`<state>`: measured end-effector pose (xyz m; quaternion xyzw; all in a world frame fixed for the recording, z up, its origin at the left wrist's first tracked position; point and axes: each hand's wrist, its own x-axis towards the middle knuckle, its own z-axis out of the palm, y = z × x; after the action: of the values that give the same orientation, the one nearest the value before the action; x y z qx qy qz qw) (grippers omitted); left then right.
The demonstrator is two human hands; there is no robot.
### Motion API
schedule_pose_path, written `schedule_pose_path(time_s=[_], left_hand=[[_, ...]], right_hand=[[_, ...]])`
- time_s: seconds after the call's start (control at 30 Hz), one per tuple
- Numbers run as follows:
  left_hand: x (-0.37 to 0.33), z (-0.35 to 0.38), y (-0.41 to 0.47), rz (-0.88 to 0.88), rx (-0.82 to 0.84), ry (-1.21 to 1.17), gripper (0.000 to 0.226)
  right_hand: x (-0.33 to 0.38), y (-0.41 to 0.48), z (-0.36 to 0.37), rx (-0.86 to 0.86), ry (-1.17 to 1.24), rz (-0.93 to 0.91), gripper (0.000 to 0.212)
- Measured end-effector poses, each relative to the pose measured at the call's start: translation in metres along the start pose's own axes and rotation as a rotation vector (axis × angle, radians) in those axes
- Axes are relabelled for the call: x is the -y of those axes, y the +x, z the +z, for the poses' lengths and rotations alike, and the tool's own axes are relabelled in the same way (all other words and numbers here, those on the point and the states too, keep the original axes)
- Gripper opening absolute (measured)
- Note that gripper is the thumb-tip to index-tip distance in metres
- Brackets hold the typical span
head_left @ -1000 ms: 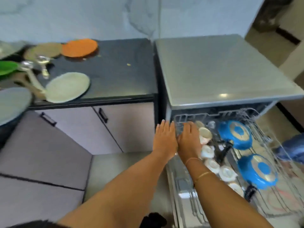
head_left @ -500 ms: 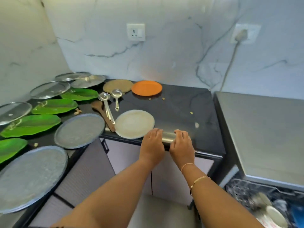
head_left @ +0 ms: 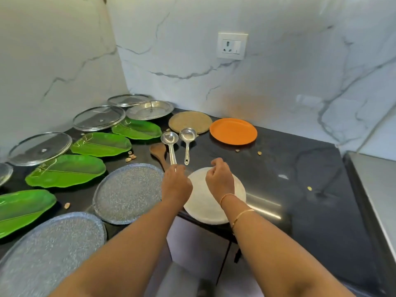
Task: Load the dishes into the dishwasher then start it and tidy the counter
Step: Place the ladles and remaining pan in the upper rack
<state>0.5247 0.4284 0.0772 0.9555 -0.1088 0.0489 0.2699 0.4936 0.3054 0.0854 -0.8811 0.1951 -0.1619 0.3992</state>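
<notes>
Since 0.5 s ago both hands have left the counter's [head_left: 300, 168] front edge and gone further in, up over the white plate [head_left: 205, 206] at frame centre, to the ladle handles.

Left hand [head_left: 176, 185] sits at the bottom tip of the long ladle [head_left: 170, 144]. Its fingertips are hidden behind the back of the hand, so can't tell if it already pinches the handle. Right hand [head_left: 219, 179] hovers over the plate w/ fingers curled and nothing in it, just right of the short ladle's [head_left: 187, 140] handle tip.

Both ladles lie side by side, bowls toward the top of the frame, handles pointing at the plate. The wooden spoon [head_left: 158, 152] is just left of the long one, partly under it by the look.

Step, as I read it: pick up the utensils next. To do it well:
- Take each handle near the end and lift the bowl clear before swinging away; steel on a dark polished top will likely slide.
- Mind the long ladle dragging the wooden spoon along.
- One ladle per hand, or gather both in one and keep the other free for the plate.
- Carry low to the dishwasher top [head_left: 377, 185] side, frame right.

Plenty left: green leaf plates [head_left: 100, 144], grey trays [head_left: 128, 192], orange plate [head_left: 233, 131], crumbs [head_left: 130, 157].
</notes>
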Motion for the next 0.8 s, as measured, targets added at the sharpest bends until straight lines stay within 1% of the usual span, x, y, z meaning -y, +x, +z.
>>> schedule_pose_path(time_s=[0.1,0.2,0.37,0.43,0.53,0.6,0.67,0.8], left_hand=[[0.012,0.002,0.043,-0.078,0.006,-0.014,0.041],[0.022,0.010,0.086,-0.136,0.029,-0.030,0.042],[0.036,0.026,0.135,-0.170,0.043,-0.042,0.042],[0.039,0.032,0.149,-0.162,0.044,-0.039,0.042],[0.040,0.041,0.164,-0.168,0.025,-0.050,0.041],[0.038,0.046,0.170,-0.163,0.010,-0.045,0.040],[0.035,0.050,0.173,-0.162,-0.002,-0.015,0.040],[0.033,0.051,0.172,-0.163,-0.083,0.052,0.039]], right_hand=[[0.006,0.055,0.024,0.069,0.070,0.093,0.026],[0.010,0.107,0.050,0.144,0.076,0.171,0.024],[0.015,0.166,0.093,0.231,0.064,0.222,0.027],[0.017,0.177,0.108,0.263,0.051,0.222,0.032],[0.016,0.188,0.123,0.285,-0.038,0.198,0.047],[0.015,0.193,0.127,0.283,-0.066,0.182,0.050],[0.013,0.196,0.127,0.265,-0.066,0.183,0.048],[0.006,0.194,0.119,0.209,0.060,0.212,0.029]])
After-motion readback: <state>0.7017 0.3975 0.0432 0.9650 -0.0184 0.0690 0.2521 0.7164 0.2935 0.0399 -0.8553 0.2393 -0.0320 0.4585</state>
